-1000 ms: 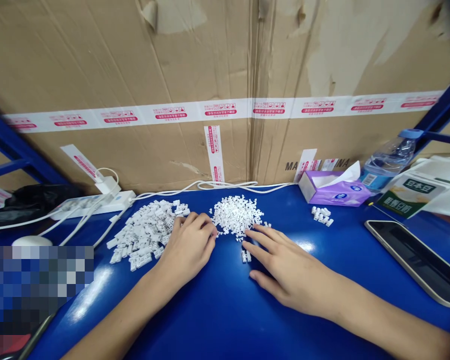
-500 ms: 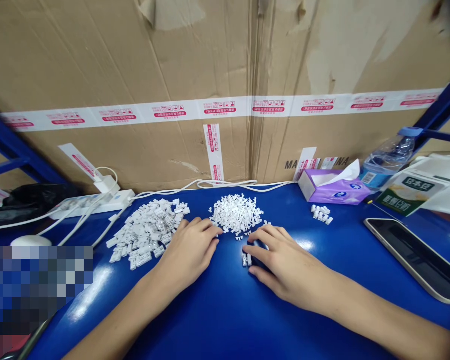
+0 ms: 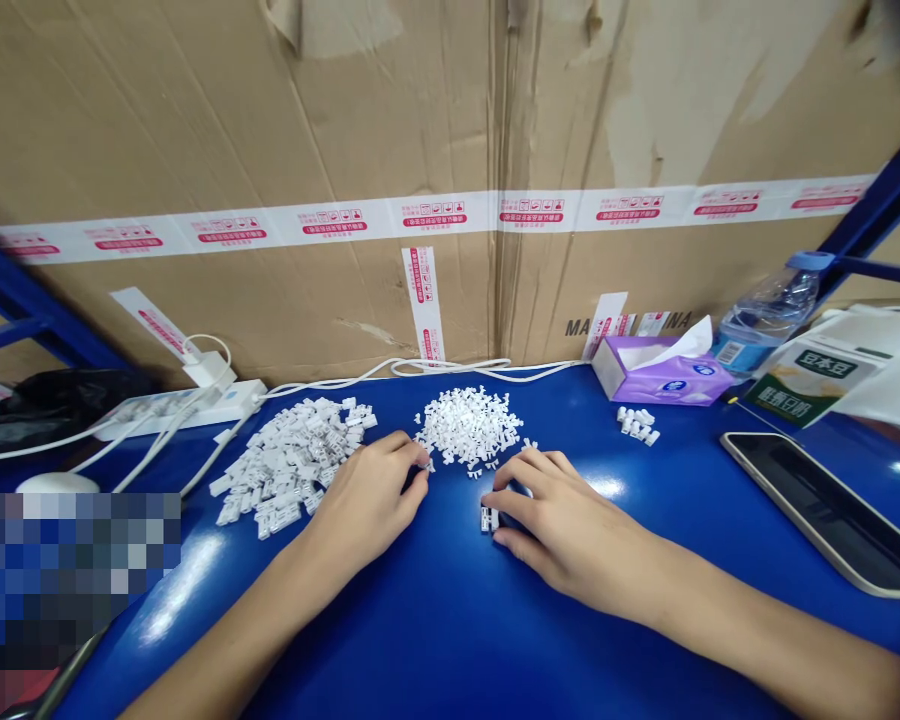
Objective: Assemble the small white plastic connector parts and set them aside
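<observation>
My left hand (image 3: 379, 492) is at the near left edge of a heap of tiny white plastic pieces (image 3: 469, 425), its thumb and forefinger drawn close around one small white plastic piece (image 3: 430, 465). Left of that hand, its fingers almost against it, lies a larger pile of white rectangular plastic connector housings (image 3: 300, 455). My right hand (image 3: 551, 515) rests on the blue table with thumb and fingers curled around white connector housings (image 3: 486, 518), which stand side by side. Its palm and part of these housings are hidden.
A small group of white parts (image 3: 637, 425) lies before a purple tissue pack (image 3: 656, 370). On the right are a phone (image 3: 832, 515), a water bottle (image 3: 769, 315) and a carton (image 3: 814, 375). A power strip (image 3: 187, 405) with cables sits left; cardboard (image 3: 307, 120) stands behind.
My left hand has moved slightly left and its thumb and forefinger have closed around a small piece. My right hand stays at the housings. The whole view has shifted a little.
</observation>
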`<action>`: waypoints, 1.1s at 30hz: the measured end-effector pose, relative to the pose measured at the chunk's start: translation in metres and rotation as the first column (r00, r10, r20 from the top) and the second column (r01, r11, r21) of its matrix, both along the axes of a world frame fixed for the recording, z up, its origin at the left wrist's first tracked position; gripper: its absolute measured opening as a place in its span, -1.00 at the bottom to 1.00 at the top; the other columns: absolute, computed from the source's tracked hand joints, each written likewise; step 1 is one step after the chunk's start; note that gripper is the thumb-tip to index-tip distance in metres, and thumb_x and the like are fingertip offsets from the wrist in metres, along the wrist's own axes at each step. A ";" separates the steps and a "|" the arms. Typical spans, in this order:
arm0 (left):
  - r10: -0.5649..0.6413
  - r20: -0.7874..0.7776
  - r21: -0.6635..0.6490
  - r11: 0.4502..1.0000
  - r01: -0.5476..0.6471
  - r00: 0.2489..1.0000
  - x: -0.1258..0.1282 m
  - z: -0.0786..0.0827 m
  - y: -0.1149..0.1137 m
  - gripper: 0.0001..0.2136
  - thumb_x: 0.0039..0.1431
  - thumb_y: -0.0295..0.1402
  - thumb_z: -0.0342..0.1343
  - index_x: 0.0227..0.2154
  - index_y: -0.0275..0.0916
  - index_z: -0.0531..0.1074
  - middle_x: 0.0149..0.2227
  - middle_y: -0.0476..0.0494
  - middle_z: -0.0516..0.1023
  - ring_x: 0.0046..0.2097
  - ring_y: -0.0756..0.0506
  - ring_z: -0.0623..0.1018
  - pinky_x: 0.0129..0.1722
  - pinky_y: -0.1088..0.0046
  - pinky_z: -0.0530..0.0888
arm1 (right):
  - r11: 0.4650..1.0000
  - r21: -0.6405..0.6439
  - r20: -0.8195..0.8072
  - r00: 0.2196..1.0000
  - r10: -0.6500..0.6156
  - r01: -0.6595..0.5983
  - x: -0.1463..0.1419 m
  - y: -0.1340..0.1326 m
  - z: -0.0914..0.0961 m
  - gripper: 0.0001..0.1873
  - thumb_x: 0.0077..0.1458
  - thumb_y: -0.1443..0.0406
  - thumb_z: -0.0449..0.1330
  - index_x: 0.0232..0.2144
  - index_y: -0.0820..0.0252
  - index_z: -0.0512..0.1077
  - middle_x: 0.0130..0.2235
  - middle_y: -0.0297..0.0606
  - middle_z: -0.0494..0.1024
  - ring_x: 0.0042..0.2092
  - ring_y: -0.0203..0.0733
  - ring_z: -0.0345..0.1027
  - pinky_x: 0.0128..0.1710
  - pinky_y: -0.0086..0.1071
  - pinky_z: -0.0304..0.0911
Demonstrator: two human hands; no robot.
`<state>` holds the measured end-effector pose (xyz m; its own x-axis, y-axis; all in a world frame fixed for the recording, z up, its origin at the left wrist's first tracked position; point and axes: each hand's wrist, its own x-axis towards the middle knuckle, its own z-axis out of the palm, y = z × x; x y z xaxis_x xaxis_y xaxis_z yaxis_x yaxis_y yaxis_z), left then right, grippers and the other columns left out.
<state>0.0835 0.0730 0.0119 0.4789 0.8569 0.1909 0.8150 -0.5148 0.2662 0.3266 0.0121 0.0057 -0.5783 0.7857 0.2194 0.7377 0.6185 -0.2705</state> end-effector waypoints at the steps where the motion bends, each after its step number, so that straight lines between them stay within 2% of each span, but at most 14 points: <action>1: -0.002 -0.012 -0.005 1.000 0.002 1.000 0.000 0.001 0.000 -0.84 0.29 -0.43 0.02 -0.26 -0.21 0.53 -0.22 -0.13 0.54 -0.27 -0.17 0.56 -0.28 0.30 0.43 | 1.000 0.001 -0.004 1.000 0.001 -0.001 0.000 0.000 0.000 -0.84 0.30 0.28 0.18 -0.12 0.13 0.52 -0.07 -0.17 0.50 -0.03 0.00 0.30 -0.02 -0.05 0.17; 9: -0.054 -0.054 -0.010 0.999 0.054 0.997 0.001 0.001 -0.001 -0.82 0.31 -0.47 0.01 -0.32 -0.23 0.52 -0.27 -0.14 0.56 -0.23 -0.21 0.57 -0.20 0.23 0.45 | 0.999 -0.009 -0.062 0.997 -0.047 0.046 0.000 0.003 0.001 -0.80 0.26 0.34 0.17 -0.10 0.13 0.53 -0.18 -0.19 0.53 -0.10 -0.04 0.35 -0.08 -0.10 0.15; 11: -0.098 -0.043 -0.009 0.995 0.098 0.994 0.002 0.000 -0.002 -0.83 0.32 -0.49 0.01 -0.27 -0.24 0.52 -0.26 -0.15 0.57 -0.22 -0.21 0.56 -0.18 0.21 0.46 | 0.998 -0.032 -0.096 0.993 -0.062 0.060 -0.002 0.004 0.003 -0.78 0.23 0.37 0.18 -0.09 0.13 0.53 -0.20 -0.20 0.55 -0.11 -0.05 0.37 -0.08 -0.10 0.15; 15: -0.218 -0.048 0.039 0.975 0.220 0.975 0.004 0.000 -0.007 -0.74 0.36 -0.51 -0.04 -0.03 -0.23 0.50 -0.19 -0.20 0.56 -0.14 -0.26 0.53 -0.12 0.12 0.45 | 0.995 -0.051 -0.169 0.982 -0.088 0.080 -0.005 0.006 0.001 -0.75 0.16 0.43 0.19 -0.12 0.17 0.55 -0.23 -0.22 0.57 -0.14 -0.08 0.39 -0.04 -0.11 0.19; 18: -0.274 0.072 0.003 0.961 0.275 0.959 0.008 0.003 -0.012 -0.72 0.41 -0.47 -0.07 -0.07 -0.17 0.54 -0.18 -0.16 0.55 -0.15 -0.20 0.53 -0.13 0.19 0.46 | 0.996 -0.063 -0.227 0.970 -0.081 0.069 -0.006 0.007 -0.004 -0.74 0.12 0.46 0.20 -0.14 0.19 0.56 -0.26 -0.23 0.57 -0.17 -0.11 0.39 -0.05 -0.14 0.23; 21: -0.240 0.298 -0.059 0.961 0.268 0.924 0.013 0.005 -0.017 -0.76 0.41 -0.42 0.00 -0.10 -0.11 0.58 -0.19 -0.08 0.60 -0.16 -0.12 0.57 -0.11 0.29 0.48 | 0.994 -0.090 -0.276 0.958 -0.078 0.055 -0.007 0.008 -0.007 -0.73 0.09 0.48 0.20 -0.16 0.19 0.57 -0.28 -0.24 0.57 -0.21 -0.13 0.39 -0.10 -0.20 0.28; 24: -0.159 0.429 -0.126 0.964 0.233 0.889 0.018 0.004 -0.020 -0.79 0.36 -0.39 0.08 -0.10 -0.07 0.61 -0.19 -0.03 0.65 -0.17 -0.10 0.60 -0.15 0.33 0.51 | 0.993 -0.102 -0.329 0.940 -0.093 0.063 -0.008 0.008 -0.006 -0.70 0.08 0.48 0.22 -0.13 0.19 0.57 -0.22 -0.21 0.58 -0.16 -0.11 0.41 -0.09 -0.21 0.30; 29: -0.081 0.510 -0.193 0.959 0.206 0.856 0.023 -0.001 -0.023 -0.82 0.30 -0.38 0.15 -0.16 -0.08 0.65 -0.21 -0.04 0.69 -0.20 -0.13 0.63 -0.25 0.37 0.53 | 0.993 -0.106 -0.370 0.925 -0.091 0.055 -0.009 0.008 -0.003 -0.77 0.09 0.49 0.18 -0.25 0.18 0.57 -0.30 -0.24 0.61 -0.22 -0.16 0.43 -0.15 -0.27 0.31; 33: -0.091 0.525 -0.194 0.955 0.223 0.846 0.025 -0.002 -0.025 -0.82 0.27 -0.43 0.17 -0.21 -0.07 0.65 -0.25 0.03 0.70 -0.23 -0.09 0.64 -0.20 0.38 0.52 | 0.993 -0.101 -0.371 0.924 -0.093 0.060 -0.009 0.008 -0.004 -0.80 0.05 0.52 0.17 -0.36 0.18 0.54 -0.32 -0.26 0.61 -0.25 -0.18 0.43 -0.20 -0.30 0.28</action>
